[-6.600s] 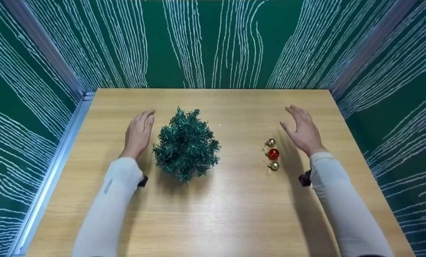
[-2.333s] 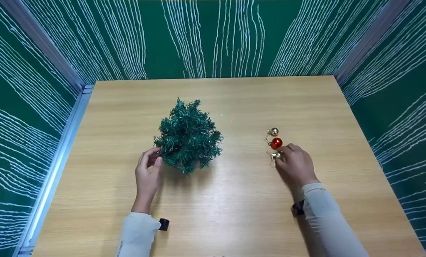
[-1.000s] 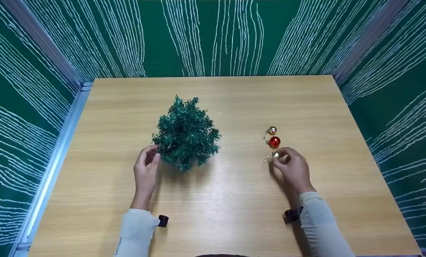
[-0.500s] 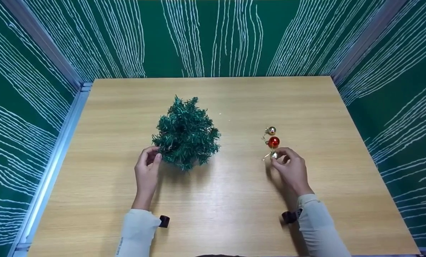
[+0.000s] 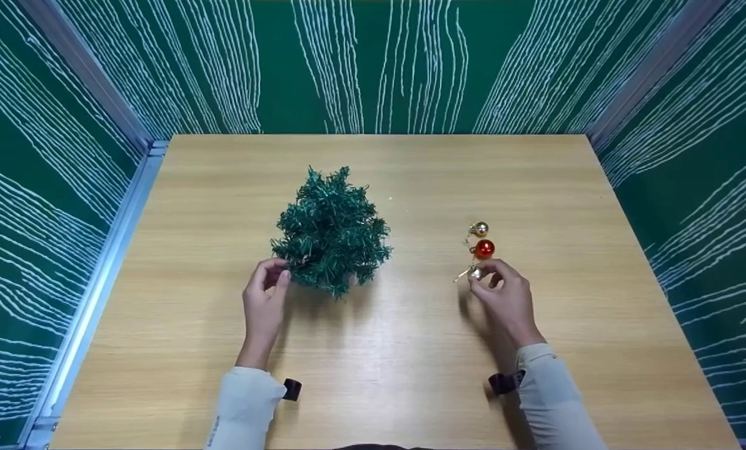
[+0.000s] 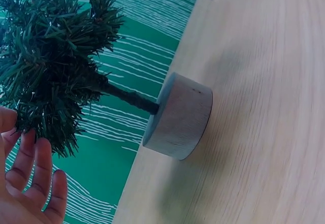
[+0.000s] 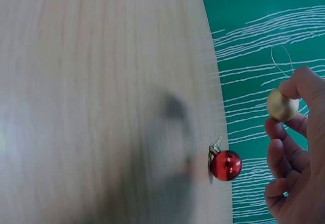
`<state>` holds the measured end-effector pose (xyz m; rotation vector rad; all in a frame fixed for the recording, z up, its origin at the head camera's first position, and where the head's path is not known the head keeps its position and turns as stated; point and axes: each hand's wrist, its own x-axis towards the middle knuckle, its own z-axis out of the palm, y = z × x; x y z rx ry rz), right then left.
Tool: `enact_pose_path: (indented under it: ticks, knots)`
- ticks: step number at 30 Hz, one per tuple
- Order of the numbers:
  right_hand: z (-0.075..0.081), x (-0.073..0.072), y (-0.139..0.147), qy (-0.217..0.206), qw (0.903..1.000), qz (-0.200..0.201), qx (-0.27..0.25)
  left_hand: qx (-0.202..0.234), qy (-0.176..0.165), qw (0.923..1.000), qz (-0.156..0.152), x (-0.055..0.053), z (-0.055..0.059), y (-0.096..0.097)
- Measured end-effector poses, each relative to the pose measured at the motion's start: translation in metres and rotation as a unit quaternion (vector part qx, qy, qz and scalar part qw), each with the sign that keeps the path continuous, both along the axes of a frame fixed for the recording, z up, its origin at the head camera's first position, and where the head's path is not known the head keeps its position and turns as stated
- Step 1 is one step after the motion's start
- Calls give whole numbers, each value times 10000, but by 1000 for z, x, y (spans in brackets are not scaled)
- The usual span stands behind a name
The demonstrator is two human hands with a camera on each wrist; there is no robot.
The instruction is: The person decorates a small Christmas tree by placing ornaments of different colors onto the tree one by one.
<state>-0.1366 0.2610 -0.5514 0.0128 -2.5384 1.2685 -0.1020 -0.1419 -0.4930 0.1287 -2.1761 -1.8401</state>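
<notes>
A small green artificial Christmas tree (image 5: 332, 231) stands left of the middle; the left wrist view shows its round pale base (image 6: 179, 116) on the tabletop. My left hand (image 5: 265, 306) has its curled fingers and thumb on the lower left branches, lightly gripping the foliage; the fingertips are partly hidden there in the head view. My right hand (image 5: 507, 303) pinches a gold Christmas bauble (image 7: 282, 105) between thumb and fingers, its thin hanging loop upright, held above the table. Just beyond lie a red bauble (image 5: 484, 249) and another gold bauble (image 5: 480, 229).
The wooden table (image 5: 373, 375) carries the tree and baubles. Green walls (image 5: 398, 62) with white wavy lines stand behind and on both sides. A metal rail (image 5: 91, 300) runs along the left edge.
Both hands came in from beside the things: my left to the tree, my right to the nearest gold bauble. My right hand has since picked that bauble up and shifted it slightly left.
</notes>
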Motion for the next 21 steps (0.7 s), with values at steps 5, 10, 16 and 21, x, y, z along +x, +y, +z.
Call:
enact_pose_path:
  ticks: [5, 10, 16, 21]
  knots:
    - [4, 2, -7, 84, 9999, 90, 30, 32, -42, 10000, -38, 2, 0, 0]
    - [9, 3, -13, 115, 9998, 124, 57, 53, -87, 9999, -37, 5, 2, 3]
    - [12, 5, -20, 199, 9996, 174, 107, -48, -141, 9998, -91, 8, 4, 6]
    - [13, 6, -25, 242, 9994, 247, 33, -186, -59, 9997, -112, 10, 2, 9]
